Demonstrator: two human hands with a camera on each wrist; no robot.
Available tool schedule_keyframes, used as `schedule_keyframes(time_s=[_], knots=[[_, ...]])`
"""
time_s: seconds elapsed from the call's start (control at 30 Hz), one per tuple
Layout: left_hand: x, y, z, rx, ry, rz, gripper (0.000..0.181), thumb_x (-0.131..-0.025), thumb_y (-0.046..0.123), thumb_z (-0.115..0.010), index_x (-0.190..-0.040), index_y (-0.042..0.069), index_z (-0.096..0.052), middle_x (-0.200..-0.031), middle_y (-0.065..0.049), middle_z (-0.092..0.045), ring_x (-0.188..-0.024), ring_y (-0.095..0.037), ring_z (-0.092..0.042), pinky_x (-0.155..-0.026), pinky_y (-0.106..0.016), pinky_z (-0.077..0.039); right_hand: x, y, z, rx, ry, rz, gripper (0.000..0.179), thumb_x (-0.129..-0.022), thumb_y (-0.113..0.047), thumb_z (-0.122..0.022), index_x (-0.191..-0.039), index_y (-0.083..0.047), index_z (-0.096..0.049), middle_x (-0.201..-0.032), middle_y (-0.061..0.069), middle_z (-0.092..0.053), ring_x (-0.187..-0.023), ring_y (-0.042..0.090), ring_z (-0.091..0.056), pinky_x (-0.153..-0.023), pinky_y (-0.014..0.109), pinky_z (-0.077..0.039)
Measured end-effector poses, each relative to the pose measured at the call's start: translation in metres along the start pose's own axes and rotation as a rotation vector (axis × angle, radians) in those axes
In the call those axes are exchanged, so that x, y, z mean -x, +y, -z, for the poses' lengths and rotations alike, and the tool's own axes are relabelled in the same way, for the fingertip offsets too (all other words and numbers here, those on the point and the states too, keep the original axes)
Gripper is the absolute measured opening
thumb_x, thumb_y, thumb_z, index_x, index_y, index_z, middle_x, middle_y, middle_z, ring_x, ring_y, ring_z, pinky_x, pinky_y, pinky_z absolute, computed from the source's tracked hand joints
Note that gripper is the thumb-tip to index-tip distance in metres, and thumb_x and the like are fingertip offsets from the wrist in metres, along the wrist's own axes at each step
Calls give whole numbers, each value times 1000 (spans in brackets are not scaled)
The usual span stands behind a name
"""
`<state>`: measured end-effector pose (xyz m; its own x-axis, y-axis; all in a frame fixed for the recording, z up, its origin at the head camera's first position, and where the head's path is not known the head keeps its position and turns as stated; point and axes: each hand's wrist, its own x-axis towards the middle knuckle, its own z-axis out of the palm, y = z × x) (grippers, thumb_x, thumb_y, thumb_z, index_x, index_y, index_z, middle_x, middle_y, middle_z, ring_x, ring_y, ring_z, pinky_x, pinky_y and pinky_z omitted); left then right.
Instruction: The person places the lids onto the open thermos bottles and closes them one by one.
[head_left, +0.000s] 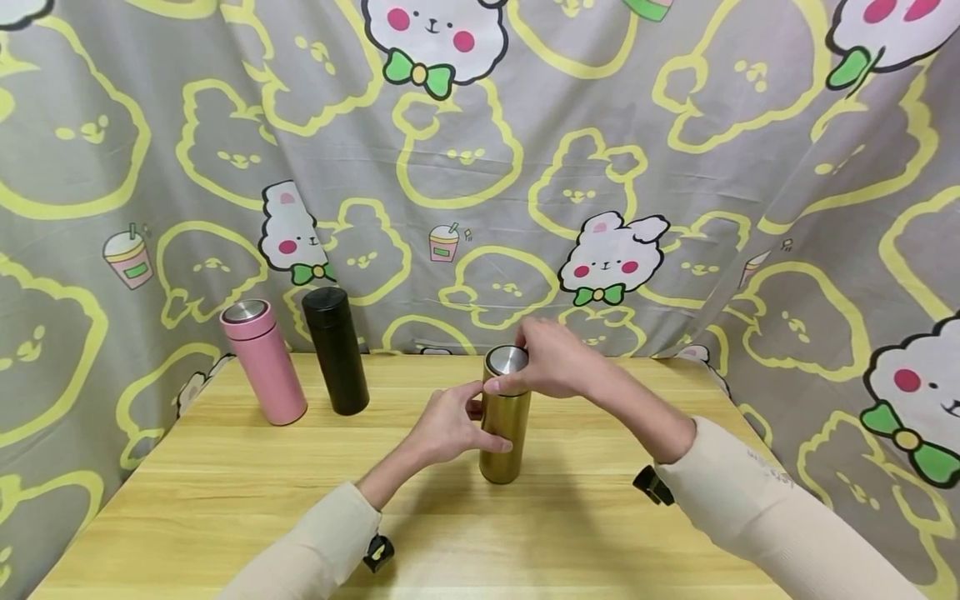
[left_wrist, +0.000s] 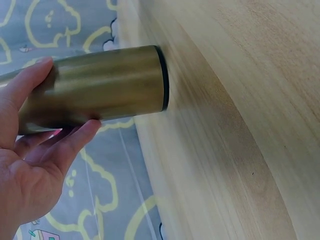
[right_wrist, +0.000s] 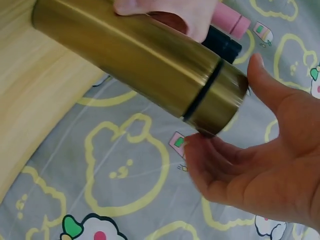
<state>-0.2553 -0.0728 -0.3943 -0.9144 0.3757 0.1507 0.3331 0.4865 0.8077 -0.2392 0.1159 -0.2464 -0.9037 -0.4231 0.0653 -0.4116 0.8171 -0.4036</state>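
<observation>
A gold thermos bottle (head_left: 516,419) stands upright on the wooden table (head_left: 420,525), its black-ringed base right at the table top in the left wrist view. My left hand (head_left: 448,423) grips the bottle's body from the left, thumb on the near side and fingers behind. Up at the top, my right hand (head_left: 557,358) holds the lid (right_wrist: 222,102) between thumb and fingertips. The lid has a silvery disc on top, and a dark seam separates it from the body. In the head view, part of the lid's rim is hidden behind the right hand.
A pink thermos bottle (head_left: 272,371) and a black thermos bottle (head_left: 337,354) stand side by side at the back left of the table. Behind and beside the table hangs a grey curtain (head_left: 480,225) with yellow cartoon outlines. Each sleeve has a black wrist device.
</observation>
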Motion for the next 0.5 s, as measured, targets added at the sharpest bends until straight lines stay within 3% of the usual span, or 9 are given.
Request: schedule_keyframes(time_s=[0.17, 0.27, 0.37, 0.5], knots=[[0, 1, 0, 10, -12, 8, 73, -64, 40, -96, -128, 26, -64, -116, 3, -76, -107, -13, -72, -89, -34, -59, -1, -2, 10, -1, -84, -50, 74, -79, -45, -86, -128, 2, -55, -117, 17, -66, -102, 28, -64, -85, 40, -55], [0, 1, 0, 18, -15, 16, 70, -64, 38, -97, -124, 27, -65, -114, 3, -76, -106, -12, -72, -90, -35, -59, -2, -1, 13, -18, -88, -42, 76, -79, -39, -87, -137, -3, -54, -135, 20, -61, -121, 34, -61, -101, 48, -51], [0, 1, 1, 19, -13, 17, 69, -63, 38, -97, -123, 26, -65, -113, 3, -77, -105, -12, -73, -90, -36, -59, -3, -2, 15, -38, -88, -21, 72, -78, -30, -89, -137, -7, -56, -139, 19, -60, -127, 36, -59, -104, 51, -49], [0, 1, 0, 20, -16, 22, 71, -64, 39, -97, -125, 25, -65, -114, 2, -76, -106, -13, -73, -90, -36, -59, -2, -3, 15, -52, -135, 21, 72, -77, -12, -88, -141, -8, -56, -138, 18, -61, -121, 34, -62, -99, 47, -52]])
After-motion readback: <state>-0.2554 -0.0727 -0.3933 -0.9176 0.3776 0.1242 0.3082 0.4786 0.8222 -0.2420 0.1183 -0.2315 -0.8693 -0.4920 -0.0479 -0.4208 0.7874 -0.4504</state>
